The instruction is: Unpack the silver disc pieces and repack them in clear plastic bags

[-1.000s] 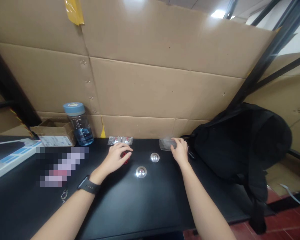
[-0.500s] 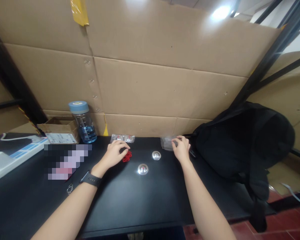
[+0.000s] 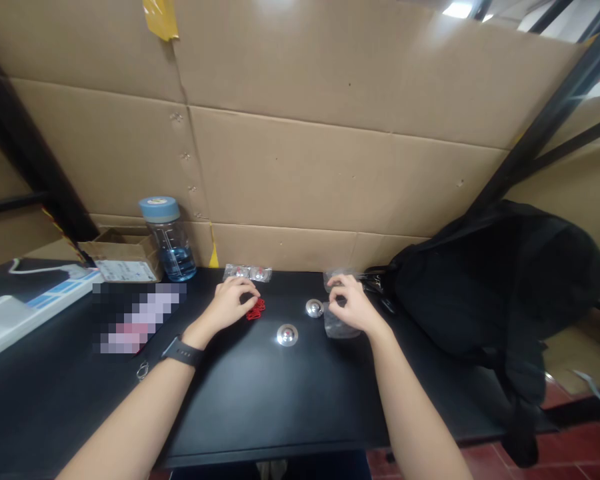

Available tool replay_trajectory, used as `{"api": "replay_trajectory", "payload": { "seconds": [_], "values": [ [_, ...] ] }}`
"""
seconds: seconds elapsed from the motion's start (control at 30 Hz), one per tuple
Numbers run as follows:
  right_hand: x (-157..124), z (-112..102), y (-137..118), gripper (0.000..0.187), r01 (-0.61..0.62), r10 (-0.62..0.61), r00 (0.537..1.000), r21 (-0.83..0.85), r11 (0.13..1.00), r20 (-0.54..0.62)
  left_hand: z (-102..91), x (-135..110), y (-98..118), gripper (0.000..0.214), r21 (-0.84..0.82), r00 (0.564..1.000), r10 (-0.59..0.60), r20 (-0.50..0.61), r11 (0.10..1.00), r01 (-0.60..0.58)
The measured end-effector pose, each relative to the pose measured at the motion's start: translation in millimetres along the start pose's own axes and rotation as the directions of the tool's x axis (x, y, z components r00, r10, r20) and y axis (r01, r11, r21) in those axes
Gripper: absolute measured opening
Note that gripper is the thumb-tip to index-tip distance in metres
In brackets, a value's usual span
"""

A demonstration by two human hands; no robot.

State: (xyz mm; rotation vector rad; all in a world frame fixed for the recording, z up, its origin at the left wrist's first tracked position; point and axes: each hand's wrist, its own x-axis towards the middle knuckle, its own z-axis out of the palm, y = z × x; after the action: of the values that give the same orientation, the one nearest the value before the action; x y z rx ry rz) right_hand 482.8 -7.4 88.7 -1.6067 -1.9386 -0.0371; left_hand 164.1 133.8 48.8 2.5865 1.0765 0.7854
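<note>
My left hand [image 3: 231, 301] lies on the black table with its fingers loosely curved and apart, the fingertips beside a small pile of red clip-like pieces [image 3: 256, 309]. Just behind it is a clear packet holding two round silver pieces [image 3: 260, 274]. My right hand [image 3: 353, 303] has its thumb and fingers curled at the edge of a clear plastic bag [image 3: 341, 327], which hangs or lies beneath the palm. Another clear bag [image 3: 331, 276] is behind that hand, partly covered by it. Two shiny silver discs with domed centres, a nearer one [image 3: 287, 335] and a farther one [image 3: 313, 308], lie between my hands.
A black backpack [image 3: 500, 287] takes up the right side. At the left stand a water bottle with a blue lid [image 3: 177, 257], an open cardboard box [image 3: 127, 257] and a white power strip [image 3: 45, 303]. A cardboard wall [image 3: 300, 173] closes off the back.
My right hand has moved left and slightly nearer, bringing a clear bag toward me while another stays at the back. My left hand has hardly moved. The view has shifted slightly.
</note>
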Motion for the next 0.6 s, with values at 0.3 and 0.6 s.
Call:
{"api": "replay_trajectory", "payload": {
  "seconds": [0.3,0.6],
  "values": [
    [1.5,18.3,-2.4,0.014,-0.034,0.028,0.998,0.099,0.995,0.058,10.2,-1.8,-1.3,0.029,0.042,0.997,0.008,0.077,0.999,-0.011],
    [-3.4,45.7,0.5,0.028,-0.049,0.031,0.983,0.097,0.994,0.182,16.6,-2.5,2.1,0.022,0.057,0.996,0.018,0.091,0.998,-0.023]
  ]
}}
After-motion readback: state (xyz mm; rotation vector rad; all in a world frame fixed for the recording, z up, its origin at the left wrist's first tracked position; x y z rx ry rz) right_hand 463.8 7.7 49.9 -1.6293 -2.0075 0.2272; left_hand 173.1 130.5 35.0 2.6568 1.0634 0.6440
